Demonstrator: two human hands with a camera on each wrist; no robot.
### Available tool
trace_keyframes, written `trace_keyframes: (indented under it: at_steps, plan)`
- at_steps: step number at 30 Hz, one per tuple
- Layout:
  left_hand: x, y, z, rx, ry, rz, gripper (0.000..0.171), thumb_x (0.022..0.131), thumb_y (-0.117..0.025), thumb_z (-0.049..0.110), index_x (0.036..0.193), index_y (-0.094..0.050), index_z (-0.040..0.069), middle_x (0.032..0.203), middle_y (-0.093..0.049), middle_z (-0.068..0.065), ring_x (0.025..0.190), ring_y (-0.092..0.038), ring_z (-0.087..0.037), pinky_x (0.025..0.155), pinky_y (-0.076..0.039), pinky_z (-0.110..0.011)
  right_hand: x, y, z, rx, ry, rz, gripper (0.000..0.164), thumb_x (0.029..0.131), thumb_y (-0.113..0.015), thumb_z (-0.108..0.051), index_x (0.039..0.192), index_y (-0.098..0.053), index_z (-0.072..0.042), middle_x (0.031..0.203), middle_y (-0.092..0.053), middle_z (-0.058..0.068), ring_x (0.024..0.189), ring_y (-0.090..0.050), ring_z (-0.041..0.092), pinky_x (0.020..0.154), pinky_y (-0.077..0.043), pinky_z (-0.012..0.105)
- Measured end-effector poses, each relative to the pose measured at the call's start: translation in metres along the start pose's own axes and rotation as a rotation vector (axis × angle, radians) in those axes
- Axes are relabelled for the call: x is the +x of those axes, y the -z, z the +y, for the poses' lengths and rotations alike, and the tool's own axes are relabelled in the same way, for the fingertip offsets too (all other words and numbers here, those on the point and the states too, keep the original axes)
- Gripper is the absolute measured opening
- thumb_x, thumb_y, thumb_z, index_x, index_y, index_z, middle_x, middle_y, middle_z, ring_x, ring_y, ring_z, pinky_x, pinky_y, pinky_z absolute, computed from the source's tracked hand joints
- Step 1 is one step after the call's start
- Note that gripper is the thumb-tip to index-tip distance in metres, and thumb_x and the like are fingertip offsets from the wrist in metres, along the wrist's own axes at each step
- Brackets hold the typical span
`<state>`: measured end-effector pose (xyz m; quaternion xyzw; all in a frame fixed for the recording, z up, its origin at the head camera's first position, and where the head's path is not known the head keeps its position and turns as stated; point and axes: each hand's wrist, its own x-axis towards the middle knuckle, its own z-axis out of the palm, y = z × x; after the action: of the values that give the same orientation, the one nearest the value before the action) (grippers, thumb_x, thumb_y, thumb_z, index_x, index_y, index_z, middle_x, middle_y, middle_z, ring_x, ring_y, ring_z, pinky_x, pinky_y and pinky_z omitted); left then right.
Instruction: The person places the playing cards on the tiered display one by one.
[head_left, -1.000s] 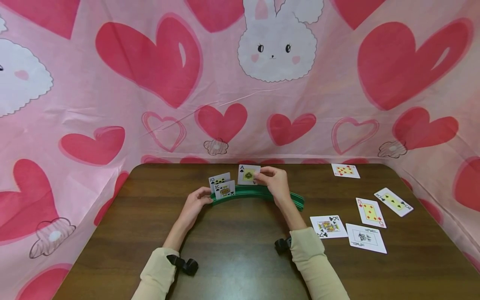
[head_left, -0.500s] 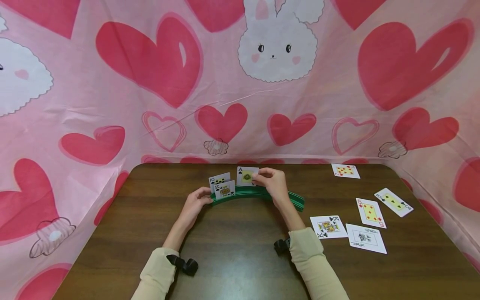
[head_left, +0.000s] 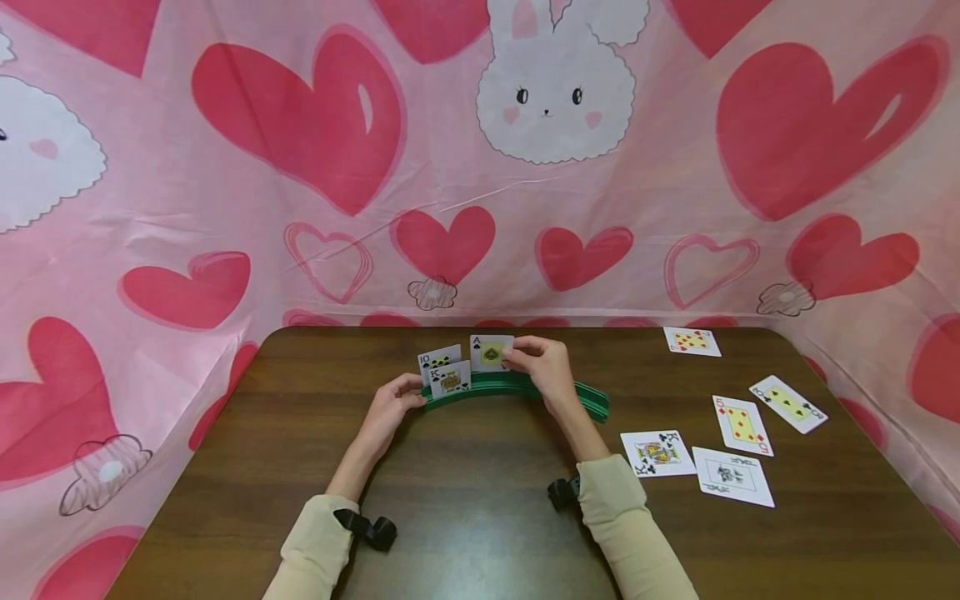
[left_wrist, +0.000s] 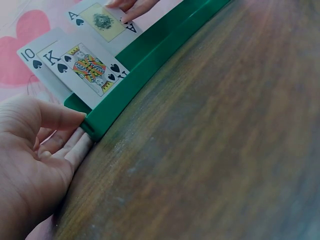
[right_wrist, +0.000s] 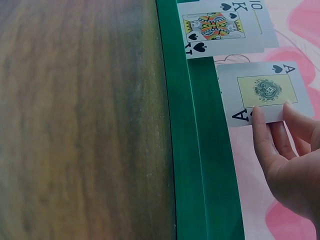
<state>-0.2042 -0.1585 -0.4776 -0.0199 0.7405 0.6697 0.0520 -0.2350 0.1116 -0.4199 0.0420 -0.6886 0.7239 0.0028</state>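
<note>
A curved green card holder [head_left: 517,383] stands on the table. In its left part, the king of spades [head_left: 450,381] stands in front of the ten of spades [head_left: 441,357]. My left hand [head_left: 392,402] grips the holder's left end between thumb and fingers, as the left wrist view shows. With thumb and fingers, my right hand [head_left: 551,371] pinches the ace of spades [right_wrist: 267,90] by its right edge. The ace is upright at the rear of the holder, right of the king. Whether its lower edge sits in a slot, I cannot tell.
To the right, face up on the brown table [head_left: 450,517], lie the king of clubs [head_left: 657,454], a joker [head_left: 732,477], the five of diamonds [head_left: 742,425], an eight of clubs [head_left: 788,404] and a red seven [head_left: 692,342]. A pink heart-print cloth [head_left: 442,167] hangs behind.
My right hand has brought the ace of spades a little to the left and down toward the holder. The left hand and the other cards stay where they were.
</note>
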Motion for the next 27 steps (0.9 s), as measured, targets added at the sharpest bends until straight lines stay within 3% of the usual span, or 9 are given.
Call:
trace_keyframes:
  at_steps: [17, 27]
  plan:
    - [0.0000, -0.0002, -0.0004, 0.001, -0.005, 0.001, 0.028, 0.098, -0.058, 0.000, 0.125, -0.063, -0.005, 0.138, -0.059, -0.022, 0.117, -0.059, -0.025, 0.096, -0.044, -0.033, 0.0025, -0.0017, 0.0061, -0.004, -0.001, -0.027, 0.022, 0.094, -0.071, 0.003, 0.113, -0.070, 0.014, 0.100, -0.073, 0.014, 0.082, -0.073, 0.014, 0.081, -0.058, 0.030]
    - [-0.0003, -0.0019, -0.0011, -0.001, -0.012, 0.000, 0.027, 0.097, -0.059, -0.002, 0.124, -0.063, -0.006, 0.137, -0.060, -0.024, 0.113, -0.060, -0.023, 0.092, -0.046, -0.029, 0.0033, -0.0012, 0.0087, -0.007, -0.025, -0.050, 0.021, 0.095, -0.069, 0.004, 0.114, -0.069, 0.014, 0.099, -0.072, 0.013, 0.083, -0.073, 0.015, 0.084, -0.058, 0.035]
